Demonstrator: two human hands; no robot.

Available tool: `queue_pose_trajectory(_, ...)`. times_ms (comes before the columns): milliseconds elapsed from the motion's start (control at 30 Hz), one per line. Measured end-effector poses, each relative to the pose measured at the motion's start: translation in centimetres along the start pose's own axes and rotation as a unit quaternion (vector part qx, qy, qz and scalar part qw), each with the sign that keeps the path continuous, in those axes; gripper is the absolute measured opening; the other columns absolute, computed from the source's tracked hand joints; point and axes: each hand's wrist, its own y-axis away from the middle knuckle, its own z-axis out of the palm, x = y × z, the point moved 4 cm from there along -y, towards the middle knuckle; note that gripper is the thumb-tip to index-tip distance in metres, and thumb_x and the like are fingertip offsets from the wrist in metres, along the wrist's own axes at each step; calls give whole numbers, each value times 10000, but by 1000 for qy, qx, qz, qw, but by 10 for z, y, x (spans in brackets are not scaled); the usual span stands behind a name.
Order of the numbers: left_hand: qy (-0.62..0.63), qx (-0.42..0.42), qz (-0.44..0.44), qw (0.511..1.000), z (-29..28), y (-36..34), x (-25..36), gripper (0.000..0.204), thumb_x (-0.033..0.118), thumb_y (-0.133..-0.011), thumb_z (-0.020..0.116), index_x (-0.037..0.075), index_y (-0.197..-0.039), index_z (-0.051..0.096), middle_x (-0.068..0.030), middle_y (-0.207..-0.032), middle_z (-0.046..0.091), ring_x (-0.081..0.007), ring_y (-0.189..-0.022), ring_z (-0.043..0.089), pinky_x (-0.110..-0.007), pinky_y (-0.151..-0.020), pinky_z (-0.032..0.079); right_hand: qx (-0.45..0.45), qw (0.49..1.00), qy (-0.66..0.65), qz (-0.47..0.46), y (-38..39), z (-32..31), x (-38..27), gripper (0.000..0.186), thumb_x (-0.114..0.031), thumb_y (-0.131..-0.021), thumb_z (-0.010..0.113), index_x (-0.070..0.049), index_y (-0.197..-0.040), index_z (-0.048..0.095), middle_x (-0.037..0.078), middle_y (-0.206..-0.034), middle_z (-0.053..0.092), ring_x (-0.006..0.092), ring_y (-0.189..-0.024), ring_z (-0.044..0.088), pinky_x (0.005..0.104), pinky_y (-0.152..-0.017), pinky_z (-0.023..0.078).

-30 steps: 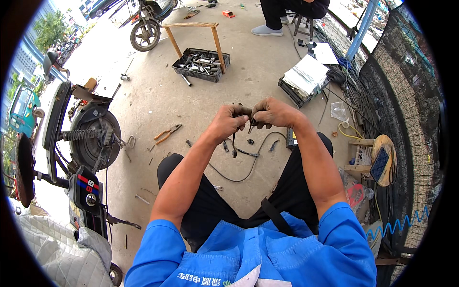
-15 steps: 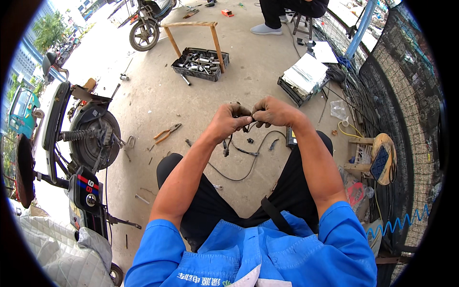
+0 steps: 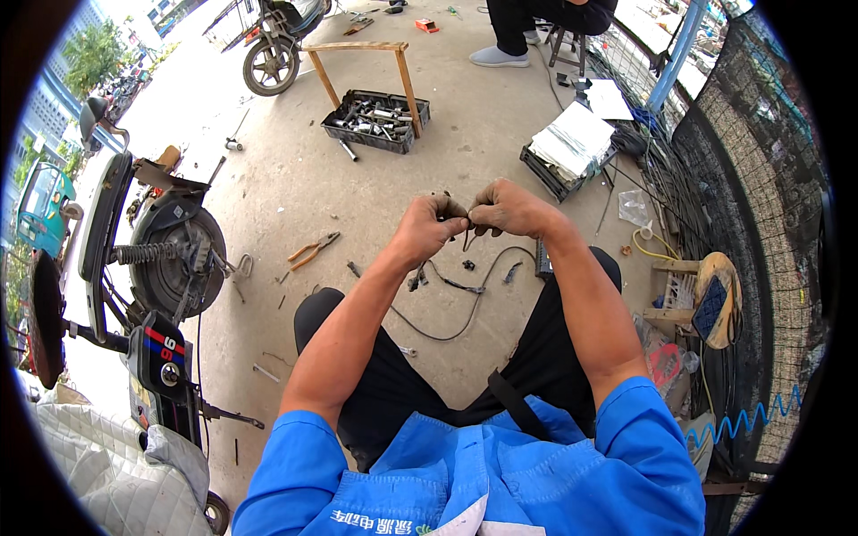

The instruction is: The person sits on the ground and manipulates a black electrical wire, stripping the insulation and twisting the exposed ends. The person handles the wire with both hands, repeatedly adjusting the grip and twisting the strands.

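Note:
Above the floor between my knees, my left hand (image 3: 433, 223) and my right hand (image 3: 508, 210) meet, fingertips pinched together. A thin dark cable (image 3: 466, 241) shows between and below the fingers; its gripped part is mostly covered by them. Both hands look blackened with grime. Beneath them a black cable (image 3: 438, 338) curves in a loop across the concrete, toward a dark box (image 3: 543, 259) beside my right knee. Short wire pieces with black connectors (image 3: 460, 286) lie inside the loop.
Orange-handled pliers (image 3: 313, 253) lie left of my hands. Ahead stands a black crate of sockets (image 3: 366, 136) with a wooden handle. A partly stripped electric scooter (image 3: 165, 348) is at left. Papers (image 3: 572, 138) top a crate at right. Another person (image 3: 514, 36) sits far off.
My hands stay together and have shifted only slightly. The cable piece hanging below my fingers has changed position a little. Otherwise the scene looks the same.

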Motion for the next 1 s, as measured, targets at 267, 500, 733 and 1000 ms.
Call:
queue_pose_trajectory(267,25,84,2,996,-4,-2,-3,106,46,-888,672,-43,-946,668,-86,-871,692,-145,-787,626,-296,-689,516,80,996,-40,-8,-17,7,5,252,-213,-823,619,21,-805,711,84,-735,685,140,-645,609,284,-584,486)
queue_pose_trajectory(500,-1,136,41,990,-7,-7,-4,68,39,-880,676,-10,-925,665,-31,-807,649,-104,-739,557,-278,-660,459,131,986,-87,-46,-37,16,17,266,-222,-822,599,16,-775,708,93,-684,667,158,-599,607,316,-543,475)
queue_pose_trajectory(733,46,139,58,987,-7,-1,3,73,75,-898,688,17,-940,672,25,-759,598,-56,-656,490,-237,-577,397,349,934,68,-37,-48,-18,27,291,-194,-830,569,65,-796,697,117,-720,681,201,-637,639,349,-628,526)
queue_pose_trajectory(1000,171,165,4,971,-33,11,11,157,149,-933,693,-4,-959,669,18,-782,597,-68,-660,503,-234,-571,420,332,892,-308,-1,0,-84,25,256,-251,-901,486,-44,-835,623,62,-751,639,142,-674,595,296,-554,457)
